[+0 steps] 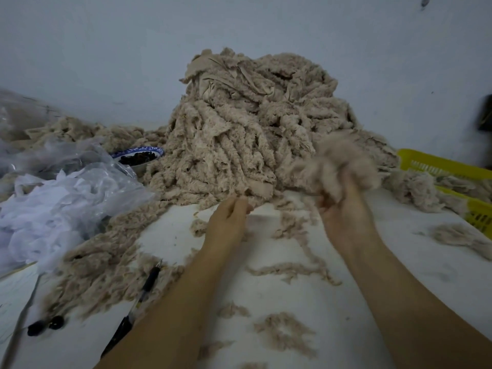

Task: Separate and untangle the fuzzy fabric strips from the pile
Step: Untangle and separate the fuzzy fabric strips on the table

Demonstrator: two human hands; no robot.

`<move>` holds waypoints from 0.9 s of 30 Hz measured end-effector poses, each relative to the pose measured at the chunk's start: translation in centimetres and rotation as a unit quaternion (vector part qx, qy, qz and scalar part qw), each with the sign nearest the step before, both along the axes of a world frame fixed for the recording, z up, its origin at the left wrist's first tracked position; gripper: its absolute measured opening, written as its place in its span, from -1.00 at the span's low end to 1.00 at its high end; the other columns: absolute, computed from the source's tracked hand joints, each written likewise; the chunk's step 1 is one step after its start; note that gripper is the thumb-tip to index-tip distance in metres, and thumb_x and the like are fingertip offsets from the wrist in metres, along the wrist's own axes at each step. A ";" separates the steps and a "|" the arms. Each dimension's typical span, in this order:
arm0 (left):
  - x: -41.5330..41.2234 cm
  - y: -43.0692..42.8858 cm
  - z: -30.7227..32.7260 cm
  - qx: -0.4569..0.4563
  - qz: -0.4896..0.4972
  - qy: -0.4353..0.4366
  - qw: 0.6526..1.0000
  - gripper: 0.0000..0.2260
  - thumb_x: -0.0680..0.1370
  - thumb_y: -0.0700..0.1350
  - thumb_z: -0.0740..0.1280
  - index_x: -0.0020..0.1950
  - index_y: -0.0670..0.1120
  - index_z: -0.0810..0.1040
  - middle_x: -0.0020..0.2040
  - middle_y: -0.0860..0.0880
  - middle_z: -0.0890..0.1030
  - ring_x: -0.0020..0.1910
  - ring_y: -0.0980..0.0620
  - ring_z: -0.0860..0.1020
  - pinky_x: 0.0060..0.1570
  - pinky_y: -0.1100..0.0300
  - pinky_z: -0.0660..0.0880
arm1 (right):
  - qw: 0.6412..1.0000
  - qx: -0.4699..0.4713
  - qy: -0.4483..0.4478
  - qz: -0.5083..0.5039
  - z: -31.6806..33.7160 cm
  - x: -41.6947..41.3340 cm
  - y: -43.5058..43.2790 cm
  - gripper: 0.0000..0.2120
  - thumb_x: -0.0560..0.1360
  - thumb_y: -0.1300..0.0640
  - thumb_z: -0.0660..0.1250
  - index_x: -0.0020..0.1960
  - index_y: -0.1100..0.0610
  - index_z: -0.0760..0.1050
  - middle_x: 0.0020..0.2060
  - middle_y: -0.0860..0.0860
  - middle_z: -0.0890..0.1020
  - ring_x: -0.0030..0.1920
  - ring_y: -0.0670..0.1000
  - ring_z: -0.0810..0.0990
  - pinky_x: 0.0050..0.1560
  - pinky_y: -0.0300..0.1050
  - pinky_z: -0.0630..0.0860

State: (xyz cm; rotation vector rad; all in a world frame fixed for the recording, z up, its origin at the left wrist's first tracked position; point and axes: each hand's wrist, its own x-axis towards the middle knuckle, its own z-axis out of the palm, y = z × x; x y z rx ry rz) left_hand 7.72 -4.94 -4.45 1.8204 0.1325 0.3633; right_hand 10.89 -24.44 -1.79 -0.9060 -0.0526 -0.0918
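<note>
A tall pile of beige fuzzy fabric strips [239, 123] rises at the back middle of the white table [346, 302]. My right hand [343, 211] grips a blurred clump of fuzzy strips [338, 163], lifted just in front of the pile's right side. My left hand [229, 217] lies at the pile's front edge with its fingers curled; whether they pinch a strip end there is unclear. Loose strips and tufts [287, 272] lie scattered on the table between and below my forearms.
Crumpled clear plastic bags [61, 198] lie at the left, with more strips [101, 265] trailing below them. A blue-rimmed bowl of dark pieces [138, 157] sits behind. A yellow basket [452, 169] stands at the right. A black pen [143, 296] and two dark beads [45, 326] lie at the front left.
</note>
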 end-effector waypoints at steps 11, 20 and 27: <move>-1.2 -1.4 -0.3 0.041 -0.171 0.041 0.984 -0.59 0.63 0.16 0.25 -0.25 -0.05 0.67 -0.39 -0.01 0.63 -0.43 0.09 0.56 -0.42 0.32 0.45 | 0.728 -0.676 -0.119 0.002 -3.5 0.4 1.9 -0.78 0.62 0.14 0.17 0.19 0.03 0.54 0.14 0.01 0.56 0.14 0.01 0.53 0.07 -0.15 0.42; 2.3 -3.2 0.6 0.240 -0.105 0.026 0.965 -0.78 0.65 -0.06 0.19 -0.08 -0.10 0.55 -0.04 -0.09 0.58 -0.10 -0.01 0.53 -0.09 0.12 0.41 | 0.920 -0.390 -0.006 -0.028 -2.9 0.2 1.6 -0.69 0.61 0.15 0.15 -0.17 -0.06 0.60 -0.02 0.02 0.65 0.03 0.03 0.62 0.04 -0.01 0.60; 2.1 -1.5 1.2 0.084 -0.089 0.059 0.991 -0.79 0.64 -0.01 0.24 -0.09 0.05 0.64 -0.11 0.00 0.70 -0.26 0.08 0.66 -0.24 0.20 0.61 | 0.888 -0.457 -0.051 0.015 -3.0 -0.3 1.8 -0.77 0.63 0.13 0.14 -0.04 -0.04 0.57 0.01 -0.03 0.62 -0.12 -0.20 0.63 -0.20 -0.37 0.51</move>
